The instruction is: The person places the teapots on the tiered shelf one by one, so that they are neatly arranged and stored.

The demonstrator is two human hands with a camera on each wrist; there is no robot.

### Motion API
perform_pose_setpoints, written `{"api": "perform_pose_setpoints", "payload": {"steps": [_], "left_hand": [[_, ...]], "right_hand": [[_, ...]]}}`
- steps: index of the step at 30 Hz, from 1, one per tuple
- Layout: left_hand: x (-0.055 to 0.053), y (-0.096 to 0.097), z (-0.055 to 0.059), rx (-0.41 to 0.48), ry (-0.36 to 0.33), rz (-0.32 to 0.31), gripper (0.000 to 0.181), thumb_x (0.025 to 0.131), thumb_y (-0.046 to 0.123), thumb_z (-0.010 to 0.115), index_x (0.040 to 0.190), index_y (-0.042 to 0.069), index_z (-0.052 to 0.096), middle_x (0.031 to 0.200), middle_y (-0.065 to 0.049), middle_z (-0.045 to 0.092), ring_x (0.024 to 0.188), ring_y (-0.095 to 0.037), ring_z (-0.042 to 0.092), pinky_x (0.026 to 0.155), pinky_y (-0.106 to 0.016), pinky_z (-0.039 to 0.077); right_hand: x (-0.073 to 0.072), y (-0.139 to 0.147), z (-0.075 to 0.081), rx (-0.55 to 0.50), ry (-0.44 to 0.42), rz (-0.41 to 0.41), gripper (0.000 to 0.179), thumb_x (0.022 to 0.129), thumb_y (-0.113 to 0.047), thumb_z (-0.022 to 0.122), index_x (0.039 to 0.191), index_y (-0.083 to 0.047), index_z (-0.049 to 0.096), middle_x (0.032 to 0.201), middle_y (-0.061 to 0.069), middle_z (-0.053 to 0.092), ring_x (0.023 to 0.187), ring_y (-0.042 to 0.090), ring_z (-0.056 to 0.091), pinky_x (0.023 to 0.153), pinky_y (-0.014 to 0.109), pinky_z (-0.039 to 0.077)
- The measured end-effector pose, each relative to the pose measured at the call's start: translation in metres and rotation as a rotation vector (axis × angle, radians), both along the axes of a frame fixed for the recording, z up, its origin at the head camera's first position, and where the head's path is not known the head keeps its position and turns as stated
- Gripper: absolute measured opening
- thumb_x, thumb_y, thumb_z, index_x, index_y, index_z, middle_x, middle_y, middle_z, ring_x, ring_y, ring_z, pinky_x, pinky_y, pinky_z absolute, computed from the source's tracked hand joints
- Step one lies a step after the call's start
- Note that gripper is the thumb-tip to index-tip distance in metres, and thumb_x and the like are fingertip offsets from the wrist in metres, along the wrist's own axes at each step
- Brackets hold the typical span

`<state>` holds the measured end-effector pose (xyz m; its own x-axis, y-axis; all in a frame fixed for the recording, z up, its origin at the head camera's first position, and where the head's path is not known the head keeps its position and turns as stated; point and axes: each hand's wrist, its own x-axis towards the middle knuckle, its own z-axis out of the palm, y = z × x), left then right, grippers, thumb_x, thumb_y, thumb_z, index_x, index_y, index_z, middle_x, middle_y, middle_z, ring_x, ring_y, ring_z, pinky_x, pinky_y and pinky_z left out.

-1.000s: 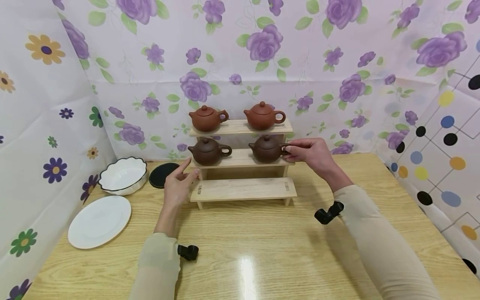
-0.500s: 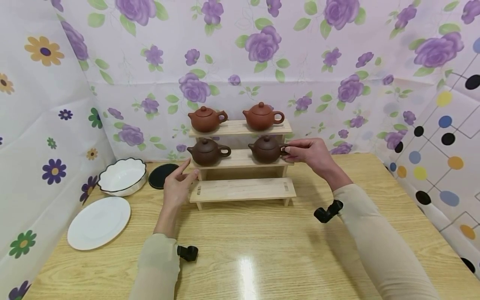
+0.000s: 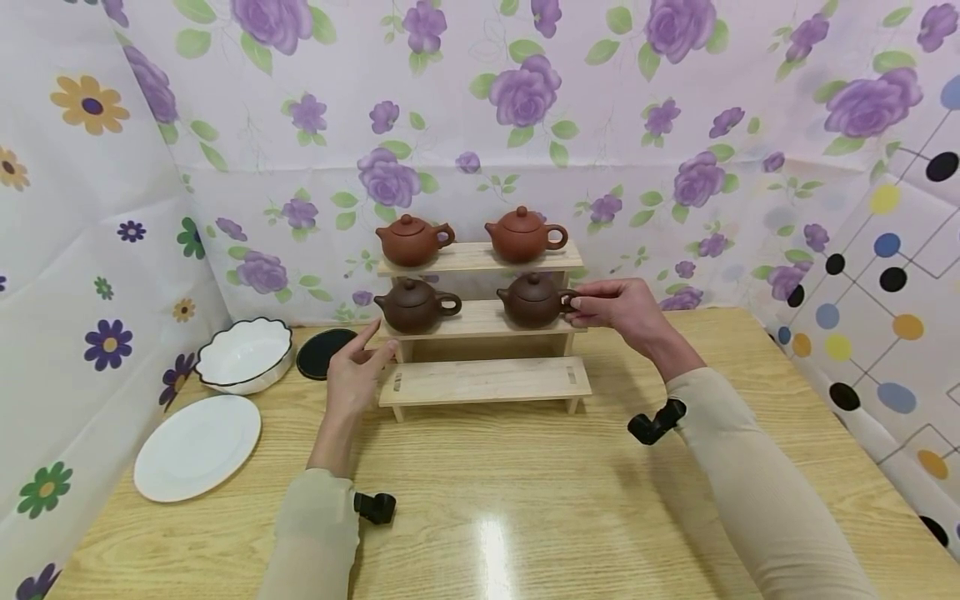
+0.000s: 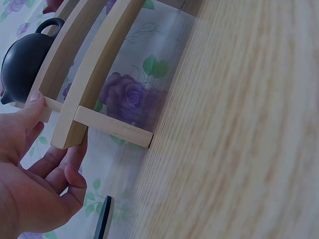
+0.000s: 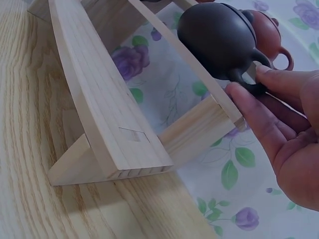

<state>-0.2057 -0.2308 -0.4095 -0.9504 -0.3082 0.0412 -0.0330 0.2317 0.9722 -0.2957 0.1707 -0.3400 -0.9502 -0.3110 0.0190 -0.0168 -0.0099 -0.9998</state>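
A three-tiered wooden display stand (image 3: 487,379) stands against the back wall. My left hand (image 3: 356,372) holds its left end, the thumb (image 4: 36,102) against the wood by the middle tier in the left wrist view. On that tier sit two dark brown teapots, spouts to the left: a left teapot (image 3: 412,307) and a right teapot (image 3: 531,302). My right hand (image 3: 617,308) pinches the handle of the right one between thumb and fingers, seen closely as a dark teapot (image 5: 217,40) in the right wrist view. The lowest tier bears nothing.
On the top tier are two reddish-brown teapots, a left one (image 3: 408,242) and a right one (image 3: 521,236). To the left on the table (image 3: 450,500) lie a scalloped white bowl (image 3: 247,354), a white plate (image 3: 197,448) and a black round disc (image 3: 318,354).
Both hands and the teapots keep their places on the stand. Only the head view shifts very slightly.
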Motion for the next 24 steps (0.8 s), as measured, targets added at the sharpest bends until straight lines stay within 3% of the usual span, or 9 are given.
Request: {"api": "perform_pose_setpoints", "payload": {"steps": [10, 17, 24], "left_hand": [[0.0004, 0.0001, -0.0008, 0.008, 0.002, -0.001, 0.054, 0.100, 0.039, 0.075, 0.151, 0.037, 0.059, 0.111, -0.005, 0.080, 0.117, -0.031, 0.071, 0.084, -0.019, 0.051], [0.0011, 0.0003, -0.0008, 0.001, -0.001, -0.001, 0.054, 0.100, 0.041, 0.075, 0.151, 0.038, 0.058, 0.119, -0.014, 0.078, 0.116, -0.030, 0.070, 0.083, -0.019, 0.050], [0.0005, 0.0000, -0.0013, -0.020, -0.010, 0.004, 0.054, 0.100, 0.042, 0.075, 0.152, 0.039, 0.058, 0.115, -0.011, 0.079, 0.110, -0.021, 0.071, 0.083, -0.019, 0.050]], "right_hand": [[-0.0015, 0.0041, -0.0022, 0.186, 0.034, -0.046, 0.039, 0.100, -0.010, 0.074, 0.131, 0.013, 0.067, 0.089, 0.000, 0.076, 0.062, 0.010, 0.068, 0.059, 0.024, 0.058], [-0.0025, 0.0057, -0.0036, 0.212, 0.055, -0.044, 0.040, 0.099, -0.014, 0.076, 0.131, 0.009, 0.070, 0.090, 0.000, 0.073, 0.056, 0.010, 0.063, 0.054, 0.025, 0.053], [-0.0047, 0.0061, -0.0050, 0.212, 0.054, -0.037, 0.040, 0.100, -0.014, 0.075, 0.133, 0.007, 0.070, 0.091, -0.001, 0.074, 0.057, 0.010, 0.063, 0.054, 0.024, 0.052]]}}
